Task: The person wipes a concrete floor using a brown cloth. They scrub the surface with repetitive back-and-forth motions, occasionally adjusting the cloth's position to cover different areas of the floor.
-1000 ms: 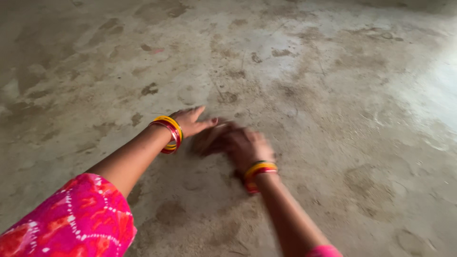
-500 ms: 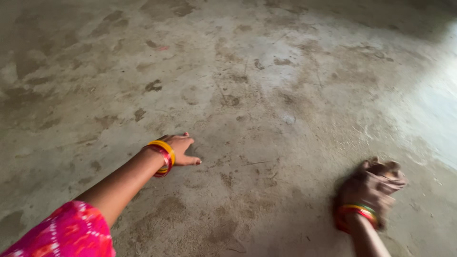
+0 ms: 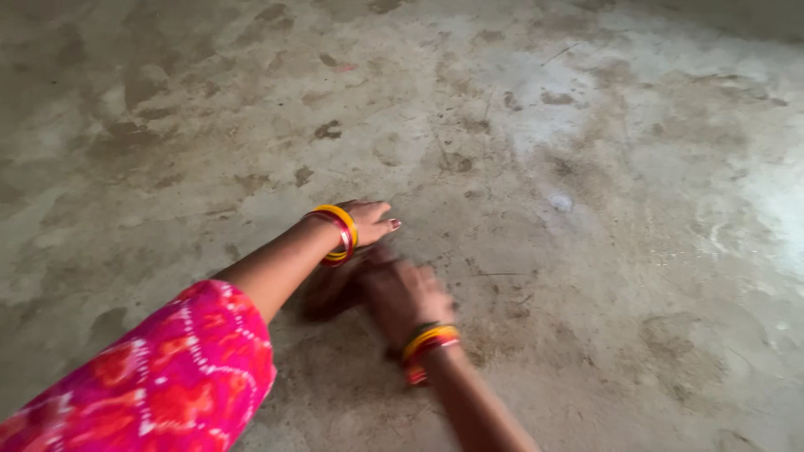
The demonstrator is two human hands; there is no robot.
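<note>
I see my left hand resting on the stained concrete floor, fingers loosely spread, holding nothing. My right hand lies just near of it, blurred, pressed onto a brownish cloth; how tightly it grips I cannot tell.

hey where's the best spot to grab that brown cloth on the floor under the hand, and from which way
Probably the bunched edge of the brown cloth that shows left of the right hand, taken from above. The cloth lies low on the concrete floor with that hand pressed over most of it. It is blurred, so its folds are unclear. The left hand rests beside it.
</note>
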